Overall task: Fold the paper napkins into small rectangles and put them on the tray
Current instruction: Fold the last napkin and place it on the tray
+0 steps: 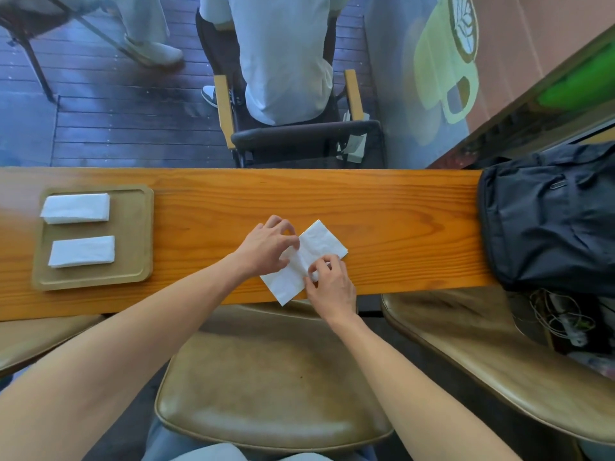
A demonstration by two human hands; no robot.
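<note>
Both hands [266,246] pinching napkin [317,242]

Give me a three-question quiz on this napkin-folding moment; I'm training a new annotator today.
1. How many folded napkins lie on the tray?
2. True or false: the black backpack sits at the table's left end.
3. Which hands touch the napkin being folded: A) left only, B) right only, C) both?

Key:
1. Two: the far folded napkin and the near folded napkin.
2. False; it's at the right end.
3. C: left hand and right hand.
</note>
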